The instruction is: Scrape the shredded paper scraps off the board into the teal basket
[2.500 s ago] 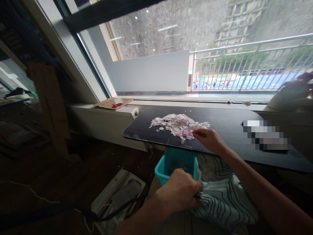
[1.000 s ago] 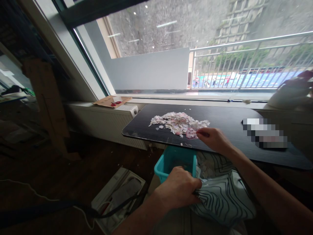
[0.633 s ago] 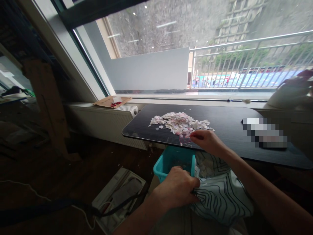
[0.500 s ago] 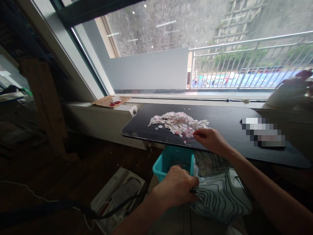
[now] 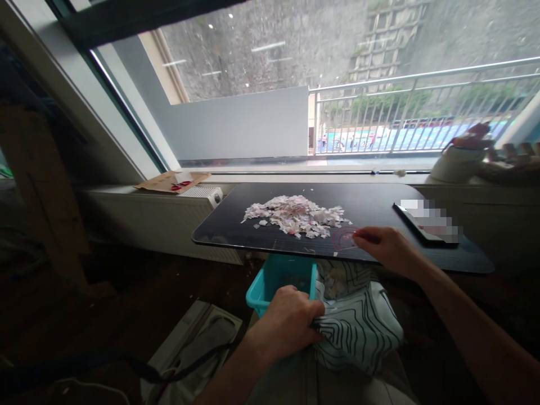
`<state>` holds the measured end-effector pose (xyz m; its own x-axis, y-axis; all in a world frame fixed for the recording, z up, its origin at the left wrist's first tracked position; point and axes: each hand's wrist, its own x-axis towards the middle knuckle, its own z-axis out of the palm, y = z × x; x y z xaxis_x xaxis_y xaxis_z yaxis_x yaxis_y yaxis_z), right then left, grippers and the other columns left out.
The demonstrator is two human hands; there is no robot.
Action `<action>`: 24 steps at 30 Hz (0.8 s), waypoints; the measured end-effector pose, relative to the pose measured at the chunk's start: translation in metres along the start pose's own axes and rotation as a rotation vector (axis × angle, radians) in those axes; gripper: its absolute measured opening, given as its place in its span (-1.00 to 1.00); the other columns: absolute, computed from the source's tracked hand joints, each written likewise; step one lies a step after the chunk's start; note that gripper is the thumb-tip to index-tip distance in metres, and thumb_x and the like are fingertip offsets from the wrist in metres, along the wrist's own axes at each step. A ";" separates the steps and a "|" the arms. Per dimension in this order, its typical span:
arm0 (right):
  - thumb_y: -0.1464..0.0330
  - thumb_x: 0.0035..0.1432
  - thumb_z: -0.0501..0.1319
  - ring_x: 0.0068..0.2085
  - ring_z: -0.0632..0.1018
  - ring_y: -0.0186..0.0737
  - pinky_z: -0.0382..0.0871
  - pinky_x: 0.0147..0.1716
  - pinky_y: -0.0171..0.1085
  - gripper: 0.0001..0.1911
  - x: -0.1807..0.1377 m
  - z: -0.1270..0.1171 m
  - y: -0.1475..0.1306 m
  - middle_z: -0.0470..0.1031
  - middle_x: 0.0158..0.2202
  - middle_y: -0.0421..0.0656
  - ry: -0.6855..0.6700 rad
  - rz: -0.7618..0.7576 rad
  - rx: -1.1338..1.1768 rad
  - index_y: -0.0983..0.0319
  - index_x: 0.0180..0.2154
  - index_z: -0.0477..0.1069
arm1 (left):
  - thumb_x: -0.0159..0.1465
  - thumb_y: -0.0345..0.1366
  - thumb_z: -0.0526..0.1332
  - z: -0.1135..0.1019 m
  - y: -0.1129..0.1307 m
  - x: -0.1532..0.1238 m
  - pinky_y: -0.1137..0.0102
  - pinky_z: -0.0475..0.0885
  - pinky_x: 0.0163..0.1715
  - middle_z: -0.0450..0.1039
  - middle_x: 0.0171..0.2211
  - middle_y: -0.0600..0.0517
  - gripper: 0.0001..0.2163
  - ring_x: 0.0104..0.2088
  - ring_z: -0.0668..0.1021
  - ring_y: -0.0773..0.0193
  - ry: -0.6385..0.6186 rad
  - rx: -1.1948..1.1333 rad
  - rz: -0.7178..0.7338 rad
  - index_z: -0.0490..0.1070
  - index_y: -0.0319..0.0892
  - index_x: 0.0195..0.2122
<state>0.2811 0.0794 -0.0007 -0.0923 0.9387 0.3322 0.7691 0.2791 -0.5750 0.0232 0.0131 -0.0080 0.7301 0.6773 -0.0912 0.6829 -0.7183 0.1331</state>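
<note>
My right hand (image 5: 382,243) is closed in a pinch just above the front edge of the dark table. Its fingertips hold a thin see-through piece with red lines (image 5: 342,238), whose exact kind I cannot make out. A loose heap of small pale paper scraps (image 5: 297,214) lies to its left. Below the table edge, my left hand (image 5: 291,318) is wrapped round the right side of a teal plastic bin (image 5: 257,289) and the edge of a striped cloth bag (image 5: 363,323). Some scraps show inside the bag's mouth; the bin's contents are dim.
The dark tabletop (image 5: 223,222) stands against the window. A phone (image 5: 426,225) lies on its right side. To the left, a radiator (image 5: 169,216) bears cardboard with red-handled scissors (image 5: 181,184). A white box with cables (image 5: 194,349) sits low at left.
The red-lined piece has come away from the heap to the right with my right hand and now shows against bare tabletop. My left hand keeps its hold; the whole view has shifted.
</note>
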 end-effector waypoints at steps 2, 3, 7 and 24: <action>0.18 0.08 0.16 -0.42 0.55 -0.22 0.37 -0.42 -0.34 -0.72 0.000 0.002 0.000 0.58 -0.44 -0.19 -0.031 0.006 0.029 0.20 -0.35 0.56 | 0.12 -0.11 0.31 0.000 0.000 0.000 0.38 0.28 -0.33 0.44 -0.51 0.11 -0.80 -0.44 0.50 0.21 -0.012 0.000 -0.004 0.42 -0.12 -0.38; 0.18 0.08 0.16 -0.42 0.54 -0.23 0.37 -0.42 -0.34 -0.72 -0.001 0.001 0.001 0.58 -0.45 -0.19 -0.049 0.005 0.035 0.20 -0.36 0.56 | 0.13 -0.11 0.31 0.000 -0.001 0.000 0.38 0.28 -0.33 0.44 -0.51 0.11 -0.80 -0.44 0.50 0.21 -0.017 -0.001 -0.004 0.43 -0.12 -0.37; 0.18 0.07 0.17 -0.43 0.54 -0.23 0.38 -0.42 -0.33 -0.74 -0.006 -0.004 0.002 0.58 -0.44 -0.20 -0.053 -0.020 0.029 0.18 -0.38 0.56 | 0.13 -0.11 0.30 0.000 0.000 0.000 0.38 0.28 -0.34 0.45 -0.50 0.10 -0.80 -0.43 0.51 0.21 -0.025 0.012 -0.006 0.45 -0.12 -0.35; 0.19 0.06 0.17 -0.41 0.56 -0.20 0.40 -0.40 -0.31 -0.68 0.039 0.035 0.010 0.59 -0.48 -0.16 0.050 0.018 0.185 0.25 -0.29 0.57 | 0.12 -0.12 0.32 0.003 0.002 0.002 0.37 0.30 -0.29 0.45 -0.51 0.07 -0.80 -0.43 0.51 0.21 -0.053 -0.030 -0.012 0.43 -0.13 -0.38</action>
<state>0.2634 0.1259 -0.0199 -0.0445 0.9337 0.3554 0.6405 0.2997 -0.7071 0.0263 0.0122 -0.0112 0.7225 0.6760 -0.1452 0.6913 -0.7043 0.1611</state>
